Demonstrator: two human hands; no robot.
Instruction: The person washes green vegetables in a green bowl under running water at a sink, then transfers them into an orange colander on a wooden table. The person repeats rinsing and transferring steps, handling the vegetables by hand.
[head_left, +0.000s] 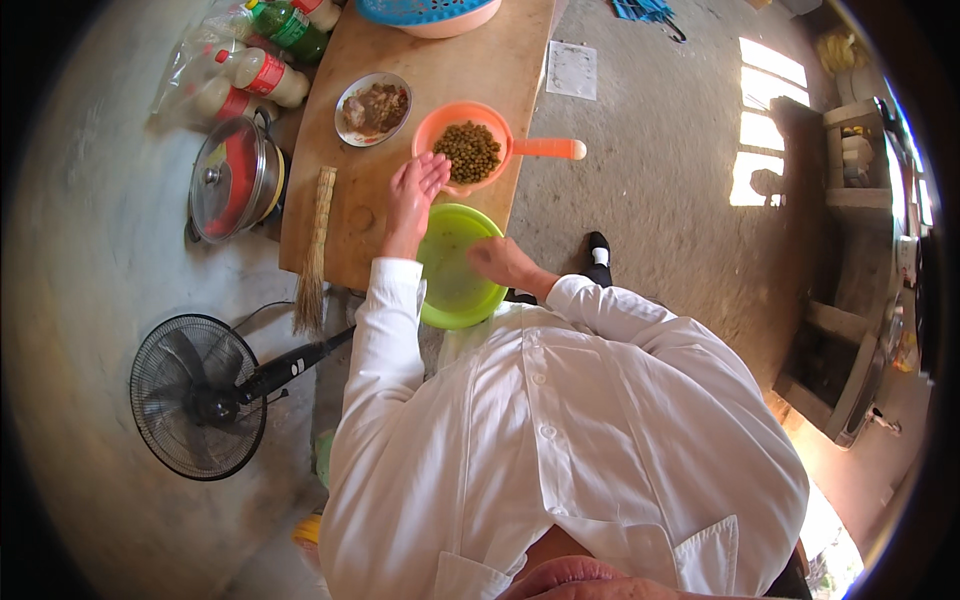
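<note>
An orange plastic strainer (429, 132) with a long handle sits on the wooden table, holding a heap of small round green peas or beans (471, 156). At its near left rim is my left hand (418, 178), fingers stretched out beside the heap, with nothing visible in its grip. Closer to my body, a lime-green plastic basin (454, 300) rests by the table's near edge. Over its right side, my right hand (501, 259) reaches inward with curled, motion-blurred fingers. Whether those fingers hold anything is hidden. A few small dark specks show inside the basin.
On the wooden table (420, 67) are a bowl of food (375, 109), a straw hand broom (319, 240) and a blue perforated basket (427, 9). A lidded pot (229, 180) and filled bottles (262, 75) stand left. A black fan (199, 397) is at lower left.
</note>
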